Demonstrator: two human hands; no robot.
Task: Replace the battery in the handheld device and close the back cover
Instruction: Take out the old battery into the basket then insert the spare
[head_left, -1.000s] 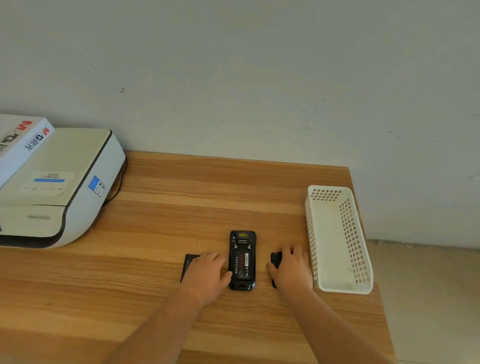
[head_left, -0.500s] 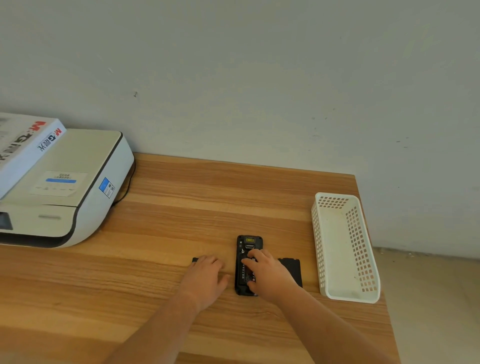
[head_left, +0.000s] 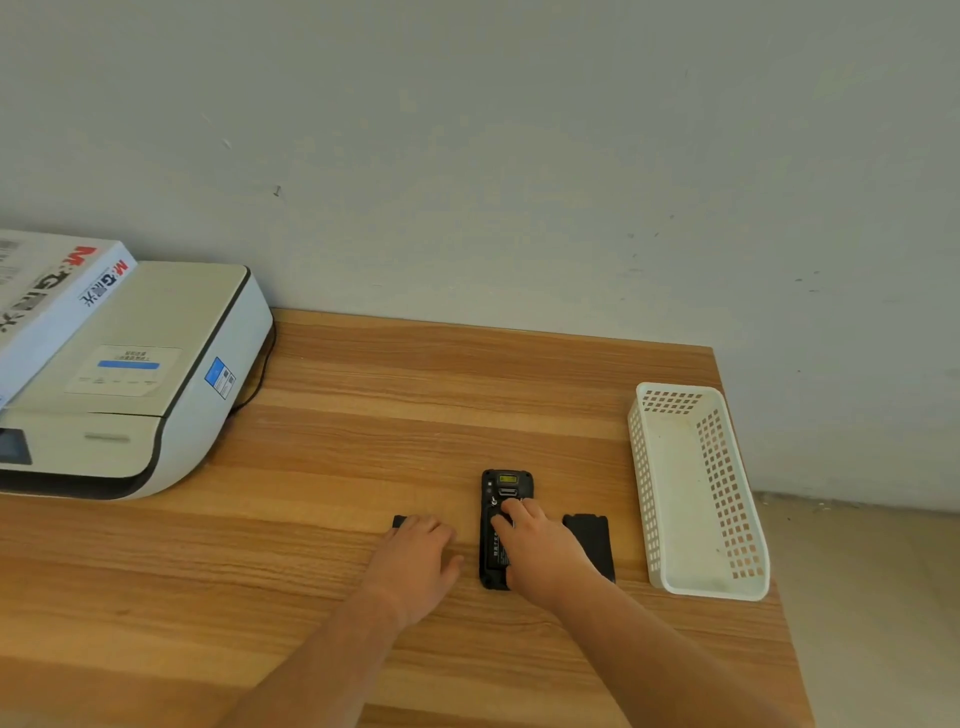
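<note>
Printer (head_left: 124, 374) sits at the far left of the wooden table (head_left: 363, 415), one only, white with a dark trim line, its left side cut off by the frame edge. One white cardboard box (head_left: 47, 306) with red and grey lettering lies across its top, also cut off at the left. A dark cable (head_left: 260, 379) curves down behind the printer's right side.

Next comes one flat black piece (head_left: 401, 521), of which only a far corner shows; the left hand (head_left: 415, 564) lies palm down over the rest, fingers loosely flat, so whether it grips the piece or merely rests on it cannot be told, nor what the piece is.

One handheld device (head_left: 500, 525) lies face down near the middle of the table's front half, long axis pointing away from the person, back open with a labelled battery (head_left: 496, 545) seated in the bay. The right hand (head_left: 545, 553) lies over its lower right part, fingertips (head_left: 511, 506) pressed on the upper end of the battery; nothing is closed in it. The label's print is too small to read.

Just right of that hand lies one black back cover (head_left: 592, 540), flat on the wood, its near left corner hidden by the wrist.

One white perforated basket (head_left: 644, 499) stands at the table's right edge, apart from the cover. Two bare forearms enter from the bottom.
</note>
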